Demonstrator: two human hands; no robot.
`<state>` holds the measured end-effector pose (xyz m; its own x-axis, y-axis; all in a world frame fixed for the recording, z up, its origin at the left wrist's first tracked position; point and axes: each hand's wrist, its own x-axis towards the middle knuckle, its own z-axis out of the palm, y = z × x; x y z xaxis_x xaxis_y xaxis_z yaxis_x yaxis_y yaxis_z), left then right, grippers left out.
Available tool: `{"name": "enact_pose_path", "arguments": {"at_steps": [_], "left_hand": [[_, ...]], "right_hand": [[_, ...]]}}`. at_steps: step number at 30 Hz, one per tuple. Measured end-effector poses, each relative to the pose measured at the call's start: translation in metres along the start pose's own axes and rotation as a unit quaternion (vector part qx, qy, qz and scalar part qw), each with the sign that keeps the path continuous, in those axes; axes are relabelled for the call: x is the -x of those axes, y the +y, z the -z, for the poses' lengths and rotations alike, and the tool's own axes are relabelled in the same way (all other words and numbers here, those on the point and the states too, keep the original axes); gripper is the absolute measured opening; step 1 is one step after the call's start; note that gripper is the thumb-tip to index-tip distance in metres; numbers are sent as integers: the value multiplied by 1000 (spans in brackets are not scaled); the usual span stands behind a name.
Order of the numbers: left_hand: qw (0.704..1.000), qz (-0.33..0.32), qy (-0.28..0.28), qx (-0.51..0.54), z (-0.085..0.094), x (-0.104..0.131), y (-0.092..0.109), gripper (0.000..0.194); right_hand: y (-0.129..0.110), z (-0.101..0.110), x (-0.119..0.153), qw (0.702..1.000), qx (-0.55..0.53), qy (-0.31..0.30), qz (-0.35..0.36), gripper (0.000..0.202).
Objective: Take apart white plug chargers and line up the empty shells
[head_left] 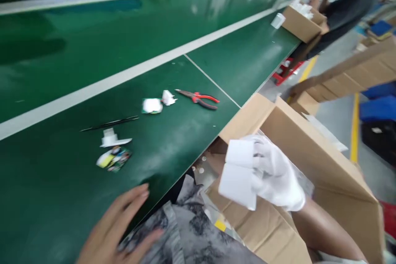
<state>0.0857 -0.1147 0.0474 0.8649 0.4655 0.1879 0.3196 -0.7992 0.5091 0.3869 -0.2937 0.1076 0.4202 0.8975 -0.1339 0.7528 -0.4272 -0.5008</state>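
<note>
Right hand (pixel 275 175) clamped on case (pixel 238 177) over carton (pixel 298 142), presumably for steadiness; left hand (pixel 116 227), left of carton, fingers apart.

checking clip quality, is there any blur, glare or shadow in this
Head view: the circuit board and left hand look softly blurred; head view: pale glare spreads over the green table; head view: a dark shadow lies beside that hand.
</note>
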Motion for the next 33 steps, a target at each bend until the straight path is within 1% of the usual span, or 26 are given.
{"name": "enact_pose_path", "arguments": {"at_steps": [2,4,6,8,9,11,13,16,18,19,20,21,22,23,24,25,26,28,29,31,33], "left_hand": [[1000,-20,7,23,6,10,3,75],[999,-23,26,9,13,17,2,78],[999,7,48,-18,21,27,-6,66],[994,55,84,-42,30,45,-20,52],[989,79,108,-53,35,56,-28,48],[978,121,155,-75,44,78,-46,47],[967,156,179,-93,53,95,-64,47],[951,211,201,-106,66,107,-89,37],[936,240,227,-121,74,110,-104,29],[929,249,239,-132,77,111,-110,26],[925,251,246,-143,80,112,-115,25],[923,249,249,-153,83,113,-118,25],[923,245,249,-163,85,113,-120,27],[921,240,250,-177,87,113,-121,29],[919,229,256,-195,89,112,-121,32],[917,217,259,-213,91,110,-119,35],[916,203,260,-228,93,106,-116,38],[925,175,238,-241,96,95,-111,43],[933,164,211,-239,97,88,-109,46],[949,151,134,-243,98,74,-110,48],[954,135,63,-259,99,61,-115,45]], "right_hand": [[-52,-26,-32,992,14,-71,100,19],[-106,-58,-64,968,41,-121,217,22],[-156,-91,-87,935,70,-130,323,21],[-198,-119,-103,902,93,-121,404,18],[-216,-131,-110,887,101,-120,433,17],[-247,-151,-121,869,112,-129,464,18],[-273,-167,-132,864,118,-144,468,29],[-302,-181,-146,854,121,-158,481,45],[-308,-179,-154,845,105,-155,501,43],[-306,-173,-158,851,101,-140,496,39],[-300,-166,-162,867,103,-115,474,35],[-289,-156,-165,889,114,-87,434,32],[-276,-145,-169,914,133,-56,379,32],[-261,-134,-173,932,153,-39,326,34],[-246,-125,-176,939,167,-60,293,36],[-232,-117,-179,938,174,-96,283,37],[-221,-112,-181,931,185,-126,288,39],[-208,-110,-183,902,224,-169,328,47],[-207,-112,-182,882,254,-182,353,53],[-210,-120,-183,836,320,-210,392,66],[-215,-126,-185,801,366,-235,412,69]]}}
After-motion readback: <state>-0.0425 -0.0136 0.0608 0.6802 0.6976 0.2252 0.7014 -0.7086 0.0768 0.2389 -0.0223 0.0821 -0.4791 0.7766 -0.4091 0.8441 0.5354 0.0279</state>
